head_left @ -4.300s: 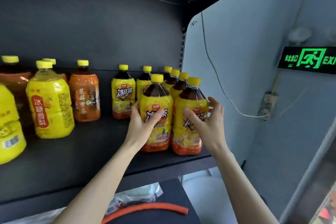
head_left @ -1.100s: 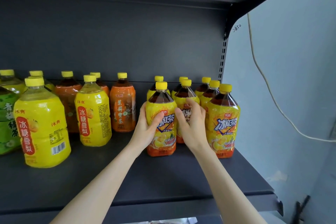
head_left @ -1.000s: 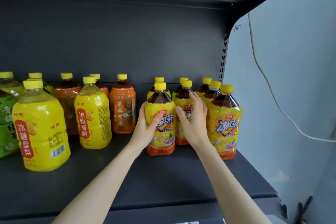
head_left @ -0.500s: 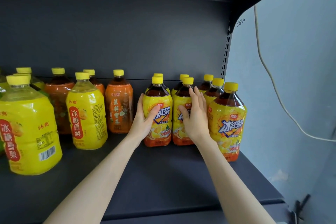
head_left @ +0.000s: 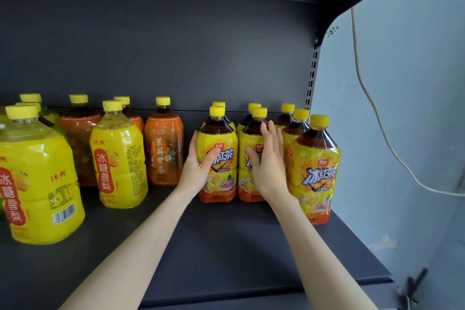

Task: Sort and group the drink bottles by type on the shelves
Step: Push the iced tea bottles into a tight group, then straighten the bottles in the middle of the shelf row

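Evidently full, so probably heavy and slick-labelled, the iced-tea bottle (head_left: 222, 178) stands gripped at mid-body by the curled left hand (head_left: 198, 168), while the right hand (head_left: 268, 166) presses flat-fingered on the neighbouring bottle (head_left: 244, 156).

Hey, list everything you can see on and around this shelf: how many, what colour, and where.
iced tea bottles: seven visible, yellow labels, dark tea, yellow caps; three rows at the shelf's right end.
orange-label bottles: three, yellow caps; left of the iced tea, toward the back.
pear drink bottles: two, yellow; front left.
hidden bottles: count unclear, yellow caps; behind, far left.
shelf: one, dark grey; under all the bottles.
cable: one, white; on the pale blue wall, right.
left hand: grips the left front iced tea bottle.
right hand: straight fingers against the middle front iced tea bottle.
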`<state>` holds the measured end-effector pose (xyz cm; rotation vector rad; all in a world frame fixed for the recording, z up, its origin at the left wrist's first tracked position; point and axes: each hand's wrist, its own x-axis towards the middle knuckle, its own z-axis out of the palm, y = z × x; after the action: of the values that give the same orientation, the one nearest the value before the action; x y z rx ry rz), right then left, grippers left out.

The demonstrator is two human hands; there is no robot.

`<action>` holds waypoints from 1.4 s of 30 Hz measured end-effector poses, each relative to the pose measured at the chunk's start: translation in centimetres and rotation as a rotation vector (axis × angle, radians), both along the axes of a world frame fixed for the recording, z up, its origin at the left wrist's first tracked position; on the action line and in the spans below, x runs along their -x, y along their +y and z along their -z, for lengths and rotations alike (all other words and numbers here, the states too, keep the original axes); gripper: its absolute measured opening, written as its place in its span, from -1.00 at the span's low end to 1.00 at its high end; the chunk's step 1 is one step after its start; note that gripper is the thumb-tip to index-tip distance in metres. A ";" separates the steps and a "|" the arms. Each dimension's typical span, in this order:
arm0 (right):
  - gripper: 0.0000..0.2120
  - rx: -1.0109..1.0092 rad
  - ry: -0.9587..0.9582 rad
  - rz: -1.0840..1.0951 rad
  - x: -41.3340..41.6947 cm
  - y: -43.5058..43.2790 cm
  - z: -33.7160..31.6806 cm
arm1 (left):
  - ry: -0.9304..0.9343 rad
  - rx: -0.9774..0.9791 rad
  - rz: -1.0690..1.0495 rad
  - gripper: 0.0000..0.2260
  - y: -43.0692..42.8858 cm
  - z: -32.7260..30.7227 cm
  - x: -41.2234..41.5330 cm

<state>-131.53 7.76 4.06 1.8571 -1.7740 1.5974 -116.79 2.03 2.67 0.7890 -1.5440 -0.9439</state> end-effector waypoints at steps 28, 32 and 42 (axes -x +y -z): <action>-0.87 0.034 -0.037 -0.249 -20.1 10.1 -5.9 | -0.232 0.267 -0.327 -0.94 16.4 -7.2 -23.6; -0.90 0.034 -0.050 -0.325 -29.2 11.4 -4.0 | -0.260 0.256 -0.363 -0.94 18.7 -5.8 -32.9; -0.86 -0.035 -0.064 -0.324 -44.9 11.0 -2.2 | -0.257 0.197 -0.353 -0.92 18.2 -3.8 -48.1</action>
<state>-86.63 18.75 6.24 2.2279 -1.5967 1.7559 -68.66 20.22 6.49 1.0279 -1.6176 -0.4366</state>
